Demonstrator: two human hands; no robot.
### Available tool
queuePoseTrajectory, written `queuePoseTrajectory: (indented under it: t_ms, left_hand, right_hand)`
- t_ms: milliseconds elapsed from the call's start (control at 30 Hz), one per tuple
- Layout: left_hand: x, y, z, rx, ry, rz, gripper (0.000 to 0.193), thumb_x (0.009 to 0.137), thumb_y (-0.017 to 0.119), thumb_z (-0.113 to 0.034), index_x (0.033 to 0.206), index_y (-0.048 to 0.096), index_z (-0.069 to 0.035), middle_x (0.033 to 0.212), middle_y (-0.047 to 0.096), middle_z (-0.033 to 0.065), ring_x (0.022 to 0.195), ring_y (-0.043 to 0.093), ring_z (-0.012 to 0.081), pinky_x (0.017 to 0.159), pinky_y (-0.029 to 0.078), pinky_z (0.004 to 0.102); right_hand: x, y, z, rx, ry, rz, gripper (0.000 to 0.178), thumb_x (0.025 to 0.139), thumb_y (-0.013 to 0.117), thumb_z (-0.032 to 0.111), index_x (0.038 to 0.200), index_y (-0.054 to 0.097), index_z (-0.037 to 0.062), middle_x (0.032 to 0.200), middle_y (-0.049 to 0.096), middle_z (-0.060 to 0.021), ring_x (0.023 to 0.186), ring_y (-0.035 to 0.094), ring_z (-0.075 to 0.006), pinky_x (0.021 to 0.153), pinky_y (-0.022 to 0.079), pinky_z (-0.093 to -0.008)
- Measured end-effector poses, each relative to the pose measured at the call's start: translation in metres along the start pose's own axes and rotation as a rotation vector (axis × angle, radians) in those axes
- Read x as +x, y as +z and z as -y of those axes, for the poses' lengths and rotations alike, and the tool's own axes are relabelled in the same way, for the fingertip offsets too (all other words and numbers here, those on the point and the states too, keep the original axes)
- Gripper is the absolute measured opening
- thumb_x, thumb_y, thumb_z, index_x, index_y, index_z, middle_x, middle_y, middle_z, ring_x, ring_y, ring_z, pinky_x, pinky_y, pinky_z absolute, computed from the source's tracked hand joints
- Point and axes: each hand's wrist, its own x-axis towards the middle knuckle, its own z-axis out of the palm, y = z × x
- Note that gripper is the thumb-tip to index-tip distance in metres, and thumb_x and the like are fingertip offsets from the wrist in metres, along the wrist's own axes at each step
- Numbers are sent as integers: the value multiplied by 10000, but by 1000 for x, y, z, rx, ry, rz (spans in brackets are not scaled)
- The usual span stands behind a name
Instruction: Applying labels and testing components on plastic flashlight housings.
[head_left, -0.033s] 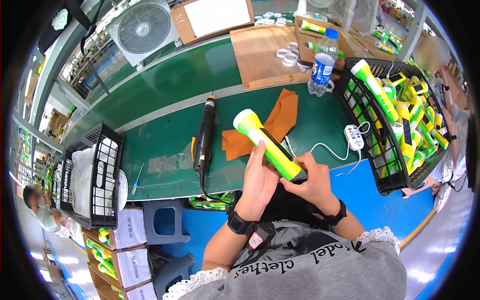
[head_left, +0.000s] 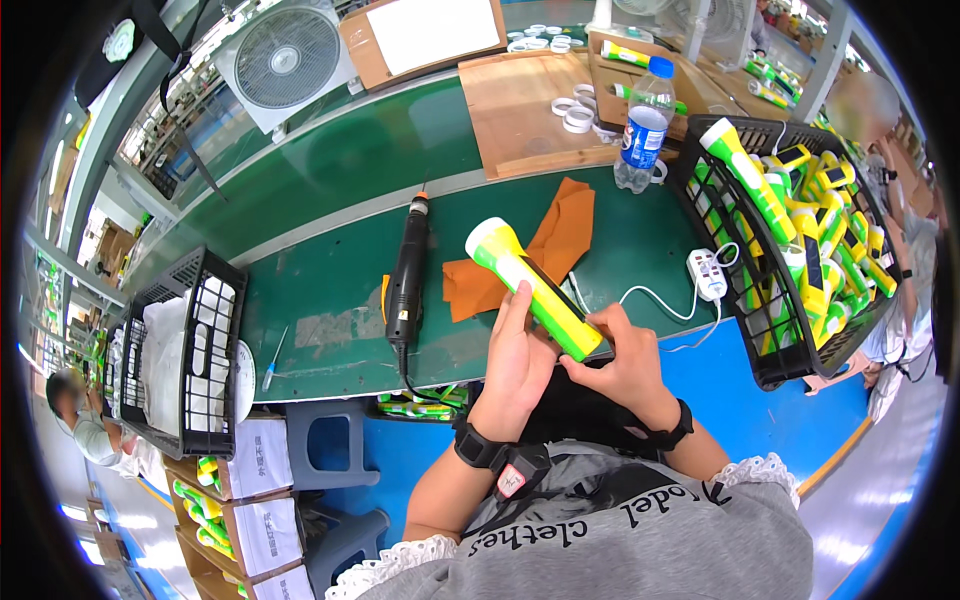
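The left hand (head_left: 518, 365) is supporting the barrel of a green-and-yellow flashlight (head_left: 537, 292), and the right hand (head_left: 632, 365) is grasping its tail end; the left fingers are probably curling underneath, where the barrel is hiding them. The flashlight is slanting over the green table (head_left: 640, 235), its white head pointing away. Beyond, an orange cloth (head_left: 567, 230) is lying beside a black power screwdriver (head_left: 408, 270). Farther back, a blue-capped bottle (head_left: 644, 130) is standing upright.
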Motion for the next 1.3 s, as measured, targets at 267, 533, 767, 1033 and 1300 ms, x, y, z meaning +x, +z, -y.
queuePoseTrajectory:
  t_ms: [267,533,767,1033,1300]
  left_hand:
    - [-15,26,9,364,166,118,542,804,594,-52,1250,289,-84,1089,486,114,1020,495,201,878,404,356]
    - [-3,14,-3,2013,846,253,422,738,628,-173,1138,533,-82,1208,454,151,1110,411,328,928,322,418]
    - [9,-19,4,2327,607,121,459,774,587,-318,1188,503,-138,1282,396,124,1208,334,297,954,275,541]
    - [15,-22,-14,2286,648,221,423,770,587,-330,1144,532,-138,1228,448,125,1159,390,286,937,323,451]
    - [58,48,-94,2150,721,130,225,795,557,-270,905,563,-74,772,605,116,708,589,300,606,460,385]
  right_hand:
    - [-7,-7,-12,348,-28,-114,585,649,710,196,1169,476,64,941,584,-137,806,589,-288,692,470,-331]
    - [-12,-139,-32,-767,68,-796,497,687,698,211,1160,546,217,993,562,-137,800,591,-287,649,492,-345]
    - [-24,-200,-44,-1064,462,-674,363,760,624,284,1111,555,221,836,565,-99,752,582,-278,615,461,-371]
    - [-12,-194,-42,-1031,488,-588,379,823,558,238,1196,502,202,968,553,-103,867,551,-265,709,438,-356]
    - [97,-108,40,-140,-68,-197,129,830,533,144,792,559,23,577,505,-145,501,510,-267,483,389,-333]
